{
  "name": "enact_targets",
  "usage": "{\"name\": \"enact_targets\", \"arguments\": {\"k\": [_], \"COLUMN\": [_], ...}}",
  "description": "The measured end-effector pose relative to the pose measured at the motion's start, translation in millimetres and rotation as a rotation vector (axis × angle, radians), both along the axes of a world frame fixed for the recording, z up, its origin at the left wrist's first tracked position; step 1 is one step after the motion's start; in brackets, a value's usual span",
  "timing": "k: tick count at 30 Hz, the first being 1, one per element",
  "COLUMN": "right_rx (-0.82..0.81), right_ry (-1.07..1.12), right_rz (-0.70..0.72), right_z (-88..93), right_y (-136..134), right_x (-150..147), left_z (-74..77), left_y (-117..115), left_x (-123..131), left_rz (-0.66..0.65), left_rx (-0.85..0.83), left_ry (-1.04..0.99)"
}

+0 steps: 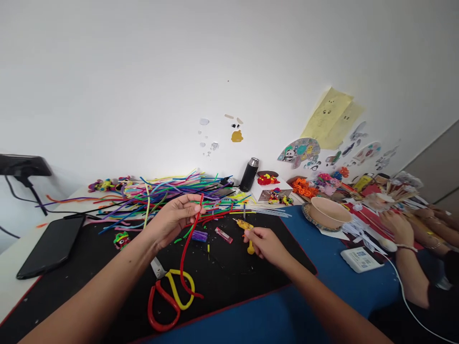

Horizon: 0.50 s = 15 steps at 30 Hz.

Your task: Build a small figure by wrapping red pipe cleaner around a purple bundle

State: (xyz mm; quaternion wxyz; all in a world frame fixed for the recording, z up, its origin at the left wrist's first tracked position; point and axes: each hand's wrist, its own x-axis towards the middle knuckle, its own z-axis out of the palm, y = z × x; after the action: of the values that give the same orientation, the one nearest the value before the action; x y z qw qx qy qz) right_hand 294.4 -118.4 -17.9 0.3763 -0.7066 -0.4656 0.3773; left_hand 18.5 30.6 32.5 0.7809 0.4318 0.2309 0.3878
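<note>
Left hand: the left hand (180, 210) has thumb and forefinger pinched on a red fuzzy stem (185, 253) near its upper end.
Red stem: it hangs from the pinch above the black mat (229, 279); its curved lower end crosses the scissors' yellow handle loop in view. Contact with the loop cannot be confirmed.
Right hand: the right hand (264, 243) has its fingers closed around a yellow glue gun (245, 226), nozzle directed up and to the left.
Scissors: the scissors (167, 275), with one red and one yellow loop, lie on the mat below the left hand; the left forearm hides part of the blades.
Mat, between hands: a purple item (200, 235) and a pink lighter (224, 235) lie near each other.
Mat, left: a small red and green figure (122, 241) lies beside the left forearm; a black phone (52, 244) rests farther left.
Rear: a heap of coloured stems (165, 187) spreads behind the left hand. A black flask (249, 176) stands by a white box (285, 188).
Right side: a pale bowl (330, 213) and a white device (361, 260) occupy the blue surface (308, 215); a co-worker's hand (393, 225) is beyond them.
</note>
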Motion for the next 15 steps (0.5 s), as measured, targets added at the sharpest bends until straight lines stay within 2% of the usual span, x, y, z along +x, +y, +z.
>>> {"name": "enact_targets", "arguments": {"k": [6, 8, 11, 15], "right_rx": [0.185, 0.256, 0.313, 0.286], "right_ry": [0.490, 0.638, 0.815, 0.971], "right_rz": [0.238, 0.252, 0.281, 0.358], "right_z": [8.4, 10.8, 17.1, 28.7], "right_y": [36.3, 48.2, 61.3, 69.8], "right_x": [-84.5, -105.8, -126.6, -138.8], "left_z": [-7.1, -7.1, -3.9, 2.2], "left_y": [-4.6, -3.1, -0.8, -0.4], "left_x": [4.3, 3.2, 1.1, -0.6], "left_rz": [-0.062, -0.059, -0.050, -0.042], "left_rx": [-0.032, -0.032, -0.036, -0.070], "left_ry": [-0.069, -0.099, -0.160, -0.214]}}
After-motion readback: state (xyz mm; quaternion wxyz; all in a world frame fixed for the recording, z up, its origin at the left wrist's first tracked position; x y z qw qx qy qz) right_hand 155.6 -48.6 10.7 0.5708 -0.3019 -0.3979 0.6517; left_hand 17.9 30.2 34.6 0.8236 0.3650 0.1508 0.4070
